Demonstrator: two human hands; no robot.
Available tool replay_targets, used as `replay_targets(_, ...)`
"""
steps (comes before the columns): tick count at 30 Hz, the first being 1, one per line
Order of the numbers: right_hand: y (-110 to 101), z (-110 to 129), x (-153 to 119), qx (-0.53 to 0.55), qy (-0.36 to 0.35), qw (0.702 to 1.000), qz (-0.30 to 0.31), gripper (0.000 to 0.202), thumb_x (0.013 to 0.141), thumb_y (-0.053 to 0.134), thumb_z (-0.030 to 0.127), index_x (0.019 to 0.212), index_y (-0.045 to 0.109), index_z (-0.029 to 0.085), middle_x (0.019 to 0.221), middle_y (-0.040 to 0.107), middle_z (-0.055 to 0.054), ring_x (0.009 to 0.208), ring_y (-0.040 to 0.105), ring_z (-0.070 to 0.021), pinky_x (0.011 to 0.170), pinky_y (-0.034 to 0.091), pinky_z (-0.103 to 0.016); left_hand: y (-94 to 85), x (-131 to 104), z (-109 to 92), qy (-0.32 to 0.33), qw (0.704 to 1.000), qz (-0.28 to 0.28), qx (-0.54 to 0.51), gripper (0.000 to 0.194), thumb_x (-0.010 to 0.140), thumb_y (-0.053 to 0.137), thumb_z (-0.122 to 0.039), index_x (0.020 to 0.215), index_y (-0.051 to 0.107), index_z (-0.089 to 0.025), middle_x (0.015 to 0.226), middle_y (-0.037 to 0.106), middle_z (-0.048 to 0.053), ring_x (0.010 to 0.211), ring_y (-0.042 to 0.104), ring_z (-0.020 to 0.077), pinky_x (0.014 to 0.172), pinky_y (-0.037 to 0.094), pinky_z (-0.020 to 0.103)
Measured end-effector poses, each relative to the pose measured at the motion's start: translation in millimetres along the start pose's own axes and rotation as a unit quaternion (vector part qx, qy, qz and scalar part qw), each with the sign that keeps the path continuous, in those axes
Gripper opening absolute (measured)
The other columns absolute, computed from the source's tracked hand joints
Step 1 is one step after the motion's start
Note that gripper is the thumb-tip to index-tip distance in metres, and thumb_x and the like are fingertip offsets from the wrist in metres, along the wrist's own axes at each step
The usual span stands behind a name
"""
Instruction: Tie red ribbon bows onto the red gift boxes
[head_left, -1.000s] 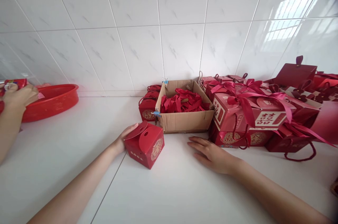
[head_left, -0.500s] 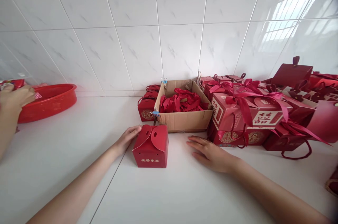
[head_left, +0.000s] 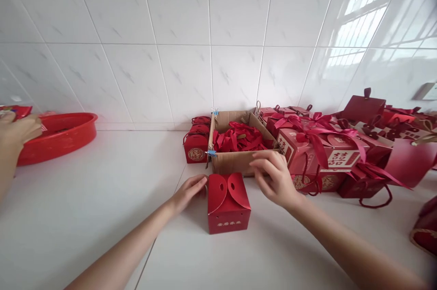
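Observation:
A small red gift box [head_left: 228, 208] stands upright on the white countertop, its two rounded top flaps folded in, with holes in them and gold lettering on its front. My left hand [head_left: 189, 194] is at the box's left side, fingers extended and fingertips by its upper edge; nothing is gripped. Raised to the right of the box, my right hand [head_left: 276, 178] has bent fingers spread apart and nothing visible in them. Behind the box is an open cardboard carton [head_left: 227, 162] full of red ribbons [head_left: 241, 137]. My right fingertips overlap its front wall in view; contact is unclear.
Small red boxes [head_left: 197, 146] stand left of the carton. Ribbon-tied gift boxes [head_left: 341, 158] are piled at right. A red plastic basket [head_left: 64, 137] sits at far left, beside another person's hand [head_left: 18, 130]. A tiled wall [head_left: 184, 67] closes off the back.
The gift box has shifted right and turned slightly, with my left hand beside it. My right hand has lifted off the countertop, fingers now bent. The view has shifted slightly.

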State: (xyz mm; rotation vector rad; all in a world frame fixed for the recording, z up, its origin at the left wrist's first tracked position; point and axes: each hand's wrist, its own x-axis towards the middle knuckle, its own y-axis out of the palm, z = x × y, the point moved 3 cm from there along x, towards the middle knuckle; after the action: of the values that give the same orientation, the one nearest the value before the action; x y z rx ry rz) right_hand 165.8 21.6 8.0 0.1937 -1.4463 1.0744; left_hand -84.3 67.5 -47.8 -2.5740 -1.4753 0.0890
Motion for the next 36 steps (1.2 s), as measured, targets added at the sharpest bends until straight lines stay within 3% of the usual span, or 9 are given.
replay_targets(5, 32.3, -5.2, 69.0, -0.010, 0.107, 0.994, 0.031, 0.019, 0.085, 0.044, 0.020, 0.092, 0.061, 0.019, 0.095, 0.067, -0.006, 0.091, 0.061, -0.0184, 0.083, 0.045, -0.031, -0.3, -1.0, -0.9, 0.017, 1.000, 0.015, 0.014, 0.039, 0.086, 0.048, -0.052, 0.076, 0.056, -0.016, 0.071, 0.052, 0.000, 0.065, 0.045, 0.0135, 0.062, 0.034, 0.026)
replay_targets(8, 50.8, -16.1, 87.5, -0.023, 0.176, 0.983, 0.056, 0.025, 0.086, 0.041, 0.020, 0.101, 0.061, 0.018, 0.092, 0.069, -0.006, 0.081, 0.063, -0.0172, 0.069, 0.046, -0.027, -0.9, -0.4, 0.1, 0.020, 0.999, 0.022, 0.021, 0.041, 0.086, 0.048, -0.054, 0.073, 0.054, -0.016, 0.068, 0.050, 0.000, 0.064, 0.045, 0.0135, 0.063, 0.034, 0.027)
replay_targets(11, 58.5, -23.1, 88.1, -0.039, 0.229, 0.966, 0.114, 0.030, 0.082, 0.045, 0.021, 0.106, 0.063, 0.021, 0.087, 0.070, -0.006, 0.075, 0.063, -0.0192, 0.059, 0.043, -0.027, -1.8, 1.2, 2.6, 0.019, 0.999, 0.031, 0.021, 0.043, 0.085, 0.048, -0.056, 0.074, 0.055, -0.016, 0.070, 0.052, 0.000, 0.065, 0.046, 0.0142, 0.064, 0.036, 0.027)
replay_targets(15, 57.1, -23.9, 82.2, -0.037, 0.245, 0.946, 0.208, 0.041, 0.081, 0.046, 0.021, 0.118, 0.061, 0.028, 0.099, 0.072, -0.004, 0.080, 0.065, -0.0210, 0.061, 0.044, -0.028, -1.5, 1.3, 3.3, 0.013, 0.999, 0.039, 0.013, 0.042, 0.085, 0.047, -0.056, 0.075, 0.055, -0.016, 0.071, 0.052, 0.001, 0.066, 0.046, 0.0144, 0.065, 0.036, 0.027)
replay_targets(22, 58.0, -22.3, 81.7, -0.019, 0.241, 0.919, 0.311, 0.051, 0.081, 0.045, 0.018, 0.131, 0.055, 0.027, 0.131, 0.059, -0.004, 0.113, 0.058, -0.0262, 0.088, 0.047, -0.035, 1.1, -2.1, -2.5, 0.009, 0.999, 0.046, 0.010, 0.038, 0.089, 0.044, -0.050, 0.073, 0.053, -0.016, 0.071, 0.048, 0.000, 0.067, 0.043, 0.0137, 0.064, 0.033, 0.026)
replay_targets(28, 60.4, -23.3, 83.6, 0.001, 0.226, 0.915, 0.333, 0.051, 0.081, 0.046, 0.016, 0.131, 0.056, 0.024, 0.135, 0.056, -0.004, 0.122, 0.052, -0.0259, 0.101, 0.041, -0.036, -0.8, -0.8, -1.7, 0.008, 0.998, 0.053, 0.023, 0.038, 0.089, 0.044, -0.050, 0.076, 0.056, -0.015, 0.072, 0.049, 0.001, 0.067, 0.043, 0.0141, 0.064, 0.033, 0.027)
replay_targets(32, 59.9, -23.7, 85.5, 0.002, 0.223, 0.920, 0.323, 0.045, 0.084, 0.045, 0.017, 0.126, 0.059, 0.020, 0.135, 0.056, -0.007, 0.124, 0.051, -0.0262, 0.101, 0.041, -0.036, -1.4, -1.1, -3.1, 0.009, 0.998, 0.059, 0.029, 0.040, 0.089, 0.044, -0.051, 0.075, 0.056, -0.015, 0.071, 0.049, 0.000, 0.068, 0.043, 0.0142, 0.066, 0.033, 0.027)
replay_targets(36, 59.2, -23.8, 84.3, 0.011, 0.223, 0.918, 0.327, 0.050, 0.086, 0.045, 0.020, 0.136, 0.049, 0.021, 0.138, 0.053, -0.008, 0.123, 0.052, -0.0262, 0.098, 0.043, -0.036, -1.2, -1.4, -5.3, 0.007, 0.998, 0.057, 0.033, 0.041, 0.089, 0.043, -0.052, 0.074, 0.056, -0.016, 0.071, 0.050, 0.001, 0.067, 0.042, 0.0147, 0.066, 0.034, 0.027)
